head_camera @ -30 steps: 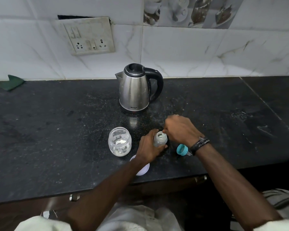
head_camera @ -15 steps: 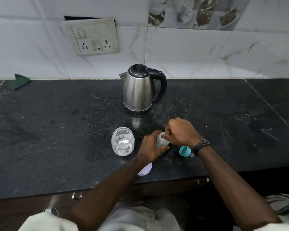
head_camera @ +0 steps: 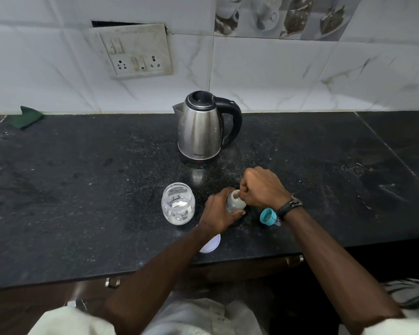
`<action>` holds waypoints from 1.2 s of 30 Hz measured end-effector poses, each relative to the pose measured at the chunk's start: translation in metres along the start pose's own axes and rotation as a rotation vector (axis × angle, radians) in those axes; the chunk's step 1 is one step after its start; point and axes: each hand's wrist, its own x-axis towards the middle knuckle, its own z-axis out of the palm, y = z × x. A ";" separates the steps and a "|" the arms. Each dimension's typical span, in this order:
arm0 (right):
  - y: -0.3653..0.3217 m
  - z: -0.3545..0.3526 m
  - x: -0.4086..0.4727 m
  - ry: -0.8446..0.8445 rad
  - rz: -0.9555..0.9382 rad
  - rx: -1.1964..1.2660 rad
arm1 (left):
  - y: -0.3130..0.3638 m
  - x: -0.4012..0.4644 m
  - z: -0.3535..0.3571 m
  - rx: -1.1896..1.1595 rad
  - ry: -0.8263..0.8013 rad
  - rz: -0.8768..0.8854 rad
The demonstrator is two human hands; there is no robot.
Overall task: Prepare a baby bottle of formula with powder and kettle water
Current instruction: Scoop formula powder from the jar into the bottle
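Observation:
A small clear baby bottle (head_camera: 235,201) stands open on the black counter, and my left hand (head_camera: 219,213) grips its side. My right hand (head_camera: 261,187) is closed just over the bottle's mouth, fingertips pinched on something small that dips into the opening; I cannot make out what it is. An open clear jar (head_camera: 178,203) with white powder at its bottom stands left of the bottle. The steel kettle (head_camera: 201,128) with a black handle stands behind, lid down. The bottle's teal cap with teat (head_camera: 267,216) lies on its side under my right wrist.
A white jar lid (head_camera: 212,244) lies near the counter's front edge, partly under my left forearm. A green cloth (head_camera: 27,117) rests at the far left by the tiled wall. A switch-and-socket plate (head_camera: 136,53) is on the wall. The counter edge (head_camera: 155,269) runs close to my body.
My right hand has lowered its pinched fingers closer into the bottle's mouth. My left hand has kept its hold on the bottle. The camera has shifted slightly.

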 end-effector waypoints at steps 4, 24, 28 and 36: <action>-0.002 0.001 -0.001 -0.010 -0.010 0.018 | 0.000 0.000 0.000 0.003 -0.005 0.004; -0.006 -0.007 0.000 0.015 -0.067 -0.058 | -0.004 0.003 0.001 0.048 -0.013 -0.022; -0.005 -0.009 0.001 0.015 -0.059 -0.063 | -0.004 0.003 0.000 0.050 -0.019 -0.026; -0.005 -0.012 0.001 0.001 -0.024 -0.025 | -0.005 0.003 0.001 0.047 -0.027 -0.027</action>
